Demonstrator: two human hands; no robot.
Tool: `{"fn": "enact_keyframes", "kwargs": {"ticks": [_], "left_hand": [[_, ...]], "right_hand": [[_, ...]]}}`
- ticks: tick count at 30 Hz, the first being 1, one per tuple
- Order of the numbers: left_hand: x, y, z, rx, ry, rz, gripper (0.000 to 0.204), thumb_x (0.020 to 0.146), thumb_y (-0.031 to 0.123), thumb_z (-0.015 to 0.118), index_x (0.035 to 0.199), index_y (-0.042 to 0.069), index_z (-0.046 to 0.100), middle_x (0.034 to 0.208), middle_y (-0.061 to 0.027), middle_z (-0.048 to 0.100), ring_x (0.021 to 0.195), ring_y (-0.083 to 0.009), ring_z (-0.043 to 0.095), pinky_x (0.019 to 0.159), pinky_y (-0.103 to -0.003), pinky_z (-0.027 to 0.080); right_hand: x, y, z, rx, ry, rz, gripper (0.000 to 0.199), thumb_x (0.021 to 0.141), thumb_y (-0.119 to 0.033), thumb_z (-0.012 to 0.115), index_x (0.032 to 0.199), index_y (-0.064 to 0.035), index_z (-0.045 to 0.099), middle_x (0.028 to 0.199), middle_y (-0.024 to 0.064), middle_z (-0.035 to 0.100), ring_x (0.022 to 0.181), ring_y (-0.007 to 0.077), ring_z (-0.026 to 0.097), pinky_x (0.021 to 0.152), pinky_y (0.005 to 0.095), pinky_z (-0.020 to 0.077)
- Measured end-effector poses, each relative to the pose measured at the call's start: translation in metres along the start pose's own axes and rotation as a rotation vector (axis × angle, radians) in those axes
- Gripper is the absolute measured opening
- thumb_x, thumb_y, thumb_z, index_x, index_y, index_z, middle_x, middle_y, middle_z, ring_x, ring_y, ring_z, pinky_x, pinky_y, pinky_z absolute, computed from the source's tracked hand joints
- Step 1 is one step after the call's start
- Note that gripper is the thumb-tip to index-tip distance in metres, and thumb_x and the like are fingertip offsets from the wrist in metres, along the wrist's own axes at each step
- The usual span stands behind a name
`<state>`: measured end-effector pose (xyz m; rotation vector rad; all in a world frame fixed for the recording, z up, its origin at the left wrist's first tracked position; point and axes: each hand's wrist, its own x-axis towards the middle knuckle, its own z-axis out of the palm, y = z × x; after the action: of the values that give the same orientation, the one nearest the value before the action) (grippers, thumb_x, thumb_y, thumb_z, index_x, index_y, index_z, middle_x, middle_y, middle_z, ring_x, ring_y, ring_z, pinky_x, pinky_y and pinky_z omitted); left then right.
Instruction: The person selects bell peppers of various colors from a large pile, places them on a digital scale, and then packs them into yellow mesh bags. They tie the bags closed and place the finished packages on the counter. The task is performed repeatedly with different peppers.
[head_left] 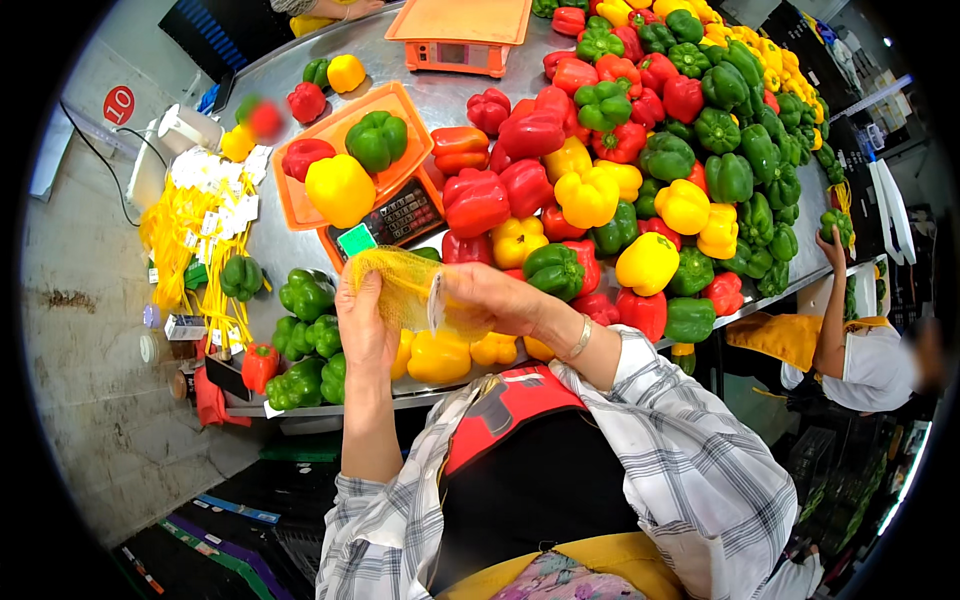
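Left hand [365, 318]: fingers closed on yellow mesh bag [392, 283]. Right hand [500, 300]: fingers at bag's opposite end, partly behind mesh, grip unclear. Bag spans left-right between hands. Just beyond fingers, nearer left hand: orange tray [412, 148] holding red bell pepper [305, 157], yellow bell pepper [340, 190], green bell pepper [376, 141]. Steel bench [288, 255] beneath; pepper heap [587, 198] beyond right fingers. Co-worker [865, 355] far right.

Round red sign [119, 104] on pale wall [75, 350]; co-worker [866, 368] at far right
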<state>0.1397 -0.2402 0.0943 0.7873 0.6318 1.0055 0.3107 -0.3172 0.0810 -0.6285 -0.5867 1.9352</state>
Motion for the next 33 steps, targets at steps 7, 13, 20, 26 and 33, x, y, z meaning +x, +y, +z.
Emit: {"fn": "enact_keyframes", "kwargs": {"ticks": [7, 13, 20, 26, 33], "left_hand": [[0.008, -0.010, -0.017, -0.074, -0.044, -0.150, 0.026, 0.105, 0.021, 0.042, 0.121, 0.003, 0.053, 0.113, -0.0116, 0.065, 0.101, -0.0223, 0.066, 0.083, -0.037, 0.055], [-0.005, -0.010, -0.008, -0.480, -0.081, -0.494, 0.021, 0.104, 0.028, 0.048, 0.106, 0.009, 0.056, 0.067, 0.0067, 0.037, 0.054, -0.0051, 0.033, 0.051, -0.021, 0.030], [0.004, -0.013, -0.025, -0.437, -0.313, -0.521, 0.023, 0.094, 0.028, 0.067, 0.106, 0.010, 0.059, 0.068, 0.0081, 0.040, 0.055, -0.0051, 0.034, 0.052, -0.022, 0.027], [0.070, 0.040, -0.037, -0.124, 0.042, -0.090, 0.018, 0.096, 0.011, 0.057, 0.114, 0.010, 0.057, 0.072, 0.0071, 0.048, 0.056, -0.0031, 0.036, 0.053, -0.022, 0.030], [0.184, 0.072, -0.080, -0.064, 0.331, 0.213, 0.010, 0.097, 0.003, 0.048, 0.106, 0.007, 0.051, 0.068, 0.0065, 0.043, 0.049, -0.0029, 0.032, 0.044, -0.021, 0.026]], "right_hand": [[0.012, -0.004, -0.009, 0.064, 0.107, -0.111, 0.020, 0.098, -0.028, 0.063, 0.107, -0.0103, 0.062, 0.075, -0.0086, 0.054, 0.057, 0.0008, 0.037, 0.050, 0.0194, 0.0260], [0.029, -0.015, -0.019, 0.088, 0.182, -0.244, 0.013, 0.102, -0.019, 0.053, 0.102, -0.0072, 0.057, 0.077, -0.0011, 0.061, 0.048, 0.0015, 0.037, 0.042, 0.0184, 0.0266], [0.052, -0.045, -0.009, -0.129, 0.284, -0.169, 0.010, 0.102, -0.018, 0.054, 0.100, -0.0080, 0.055, 0.067, -0.0021, 0.056, 0.044, 0.0018, 0.038, 0.038, 0.0195, 0.0256], [0.135, -0.105, 0.004, -1.086, 0.377, -0.300, 0.014, 0.097, -0.017, 0.058, 0.097, -0.0028, 0.060, 0.074, 0.0024, 0.063, 0.066, 0.0074, 0.058, 0.058, 0.0234, 0.0474], [0.294, -0.143, -0.005, -1.621, 0.353, -0.652, 0.012, 0.082, -0.007, 0.059, 0.089, 0.0024, 0.061, 0.085, 0.0283, 0.064, 0.086, 0.0450, 0.063, 0.076, 0.0510, 0.0488]]}}
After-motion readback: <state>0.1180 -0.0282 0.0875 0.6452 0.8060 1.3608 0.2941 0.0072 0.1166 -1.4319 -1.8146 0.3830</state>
